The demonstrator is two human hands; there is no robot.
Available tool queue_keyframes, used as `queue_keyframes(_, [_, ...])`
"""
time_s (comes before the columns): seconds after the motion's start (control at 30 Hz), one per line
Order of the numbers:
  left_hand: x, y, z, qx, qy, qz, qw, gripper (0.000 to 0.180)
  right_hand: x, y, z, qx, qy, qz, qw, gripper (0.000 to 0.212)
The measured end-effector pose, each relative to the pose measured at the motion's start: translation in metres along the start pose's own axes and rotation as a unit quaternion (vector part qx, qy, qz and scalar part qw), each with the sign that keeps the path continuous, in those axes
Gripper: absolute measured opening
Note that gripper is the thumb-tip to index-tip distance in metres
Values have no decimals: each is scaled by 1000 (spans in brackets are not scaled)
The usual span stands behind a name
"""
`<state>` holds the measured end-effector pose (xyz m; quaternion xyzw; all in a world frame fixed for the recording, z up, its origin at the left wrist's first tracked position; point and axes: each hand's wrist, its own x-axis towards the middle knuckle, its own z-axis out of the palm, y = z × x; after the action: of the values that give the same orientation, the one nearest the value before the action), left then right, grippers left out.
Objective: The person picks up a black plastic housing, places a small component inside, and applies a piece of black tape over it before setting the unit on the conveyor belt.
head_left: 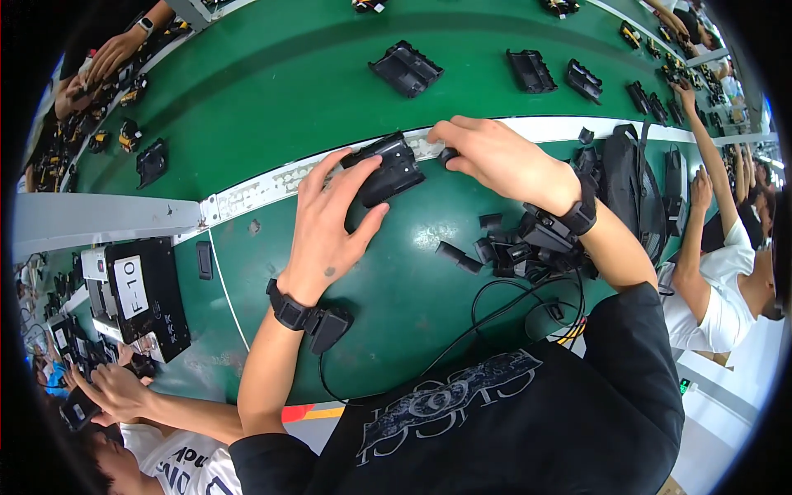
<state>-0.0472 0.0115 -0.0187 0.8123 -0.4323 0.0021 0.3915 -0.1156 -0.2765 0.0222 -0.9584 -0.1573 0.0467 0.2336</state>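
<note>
My left hand (323,227) grips a black plastic housing (394,173), a half-shell with ribbed edges and small holes. Its fingers rest over the housing's left end and the thumb is at the near side. The shell is at the white metal edge strip between the green work surface and the green belt. To the right of it, my right hand (505,161) pinches a small dark plastic piece (448,155) between thumb and fingers. That piece is apart from the housing, and its exact shape is partly hidden.
Similar black housings (407,69) lie on the green belt (289,66). Small black parts (503,252) are heaped to the right, near black cables (474,322) and a black bag (624,177). A black boxed device (136,297) stands left. Co-workers are at both sides.
</note>
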Motion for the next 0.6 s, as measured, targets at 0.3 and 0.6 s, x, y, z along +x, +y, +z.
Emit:
queue_keyframes(0.3, [-3, -4, 1, 4, -10, 3, 1000, 58, 13, -5, -5, 93, 22, -6, 995, 16])
queue_keyframes(0.6, [-2, -4, 1, 3, -5, 9, 1000, 58, 24, 1, 2, -54, 69, -44, 995, 16])
